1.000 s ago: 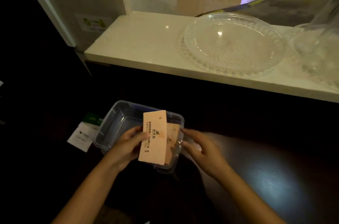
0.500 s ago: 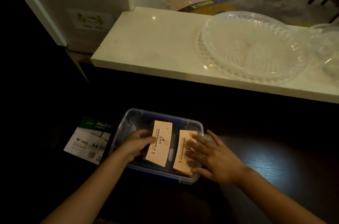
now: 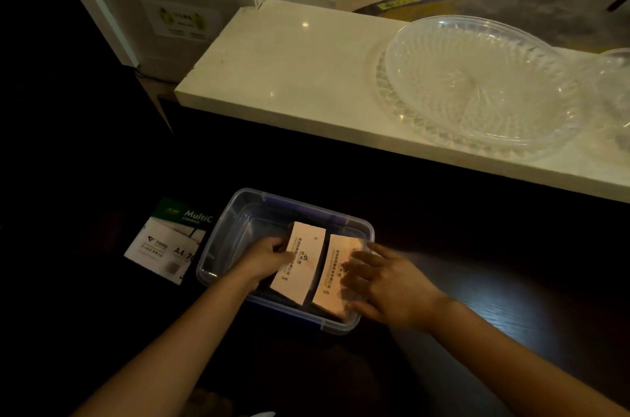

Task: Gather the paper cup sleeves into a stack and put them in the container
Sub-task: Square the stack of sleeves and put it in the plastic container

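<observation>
Left hand (image 3: 269,258) pinches the left sleeve (image 3: 300,263) inside the container (image 3: 238,212); right hand (image 3: 388,283), fingers spread, presses the right sleeve (image 3: 332,271). Paper pack (image 3: 167,242) at nine o'clock; glass dish (image 3: 477,82) at one.

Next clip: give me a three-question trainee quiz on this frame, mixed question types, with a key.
1. True or false: both stacks of pale orange paper cup sleeves, the left stack and the right stack, lie inside the clear plastic container.
2. Which hand rests flat on a stack: A left hand, B right hand?
3. What lies left of the container?

Key: 1 true; 2 B; 3 a white and green A4 paper ream.
</observation>
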